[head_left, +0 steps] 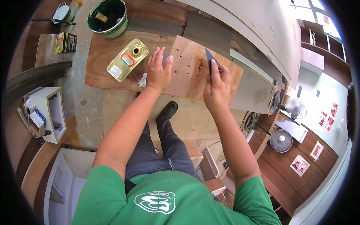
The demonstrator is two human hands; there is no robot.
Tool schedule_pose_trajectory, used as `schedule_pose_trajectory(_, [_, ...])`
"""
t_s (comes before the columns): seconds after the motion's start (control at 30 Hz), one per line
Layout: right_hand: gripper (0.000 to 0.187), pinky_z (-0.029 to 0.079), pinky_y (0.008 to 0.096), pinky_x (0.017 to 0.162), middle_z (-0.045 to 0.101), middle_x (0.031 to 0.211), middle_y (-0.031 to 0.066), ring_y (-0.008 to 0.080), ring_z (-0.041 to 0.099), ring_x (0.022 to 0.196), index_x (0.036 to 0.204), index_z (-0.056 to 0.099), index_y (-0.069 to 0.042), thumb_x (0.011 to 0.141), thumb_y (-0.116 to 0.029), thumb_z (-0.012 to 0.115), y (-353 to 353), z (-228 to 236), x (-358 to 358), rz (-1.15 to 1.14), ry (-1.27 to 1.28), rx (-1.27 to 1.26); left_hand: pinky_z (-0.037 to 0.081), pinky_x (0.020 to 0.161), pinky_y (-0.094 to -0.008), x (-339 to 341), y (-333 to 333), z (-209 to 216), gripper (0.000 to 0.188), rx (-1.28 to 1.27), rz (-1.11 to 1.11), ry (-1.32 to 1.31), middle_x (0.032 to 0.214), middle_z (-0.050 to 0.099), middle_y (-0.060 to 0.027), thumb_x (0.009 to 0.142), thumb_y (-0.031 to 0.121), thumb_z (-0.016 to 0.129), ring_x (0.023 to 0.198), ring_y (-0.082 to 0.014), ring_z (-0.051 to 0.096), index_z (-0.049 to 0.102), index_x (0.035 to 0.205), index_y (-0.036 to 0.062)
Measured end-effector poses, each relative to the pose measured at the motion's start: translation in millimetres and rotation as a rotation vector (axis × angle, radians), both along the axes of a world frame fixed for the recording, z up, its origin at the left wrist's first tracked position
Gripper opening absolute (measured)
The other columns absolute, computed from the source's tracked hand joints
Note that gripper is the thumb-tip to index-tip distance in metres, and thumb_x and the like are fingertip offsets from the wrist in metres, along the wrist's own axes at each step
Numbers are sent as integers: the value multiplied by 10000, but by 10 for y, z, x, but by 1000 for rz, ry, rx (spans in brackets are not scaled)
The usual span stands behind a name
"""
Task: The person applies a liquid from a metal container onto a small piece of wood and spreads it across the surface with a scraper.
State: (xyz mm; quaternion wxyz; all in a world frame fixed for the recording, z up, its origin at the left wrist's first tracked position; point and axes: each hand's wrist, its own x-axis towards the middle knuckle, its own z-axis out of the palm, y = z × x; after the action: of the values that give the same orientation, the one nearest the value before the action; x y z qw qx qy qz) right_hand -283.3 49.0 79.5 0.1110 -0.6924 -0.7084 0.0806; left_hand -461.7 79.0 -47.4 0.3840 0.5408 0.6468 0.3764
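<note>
left hand [159, 71] laid flat on board [189, 73] | right hand [216, 84] gripped dark scraper [210, 60] | risk judged: blade slipping, board gouged

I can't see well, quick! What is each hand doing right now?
Left hand: open, pressed flat on the wooden board.
Right hand: closed around a dark flat scraper-like blade, its tip on the board.

The plywood panel [195, 71] is reddish-brown with pale streaks and small dark holes; the sandpaper sheet [210, 60] is dark grey; the rectangular tin can [126, 60] is gold with a red-outlined label; the bucket [108, 18] is green; the shirt [168, 198] is green with a white emblem.
</note>
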Motion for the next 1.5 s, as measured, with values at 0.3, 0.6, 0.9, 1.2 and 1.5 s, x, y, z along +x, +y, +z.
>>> schedule_pose_trajectory(0.3, [498,432,450,961,560,1235,137,332,537,1141,1341,556,-57,855,-133,632,-294,261,-216,105,-206,-328,318,1140,-445,-44,-45,-34,531,31,30,41,1462,485,-242,1011,369,499,1338,-392,455,520,1383,-10])
schedule_pose_trajectory(0.6, [314,498,433,743,655,801,248,373,655,790,1023,619,72,895,-158,448,296,206,373,-666,344,-547,298,1148,-488,-7,-29,-65,579,2,36,-34,1501,448,-210,988,438,512,1376,-395,411,502,1417,50])
schedule_pose_trajectory(0.9, [287,482,435,668,617,795,243,357,617,737,910,610,67,899,-161,437,866,-21,16,-363,292,-385,278,1158,-496,-10,-28,-24,599,-37,62,-48,1521,430,-191,977,452,523,1382,-390,399,495,1427,57])
schedule_pose_trajectory(1.2, [231,546,452,785,653,930,248,386,661,912,854,671,50,887,-84,485,1289,-35,-609,-221,116,-424,314,1142,-461,1,-38,-16,544,-32,94,-3,1482,471,-205,991,395,526,1358,-380,437,504,1412,53])
schedule_pose_trajectory(1.5, [144,550,435,812,657,919,246,391,665,935,799,666,26,827,-63,557,1363,36,-1114,125,-110,-308,322,1129,-459,-25,-81,-65,448,50,128,-18,1474,486,-175,1052,335,406,1353,-353,446,530,1393,71])
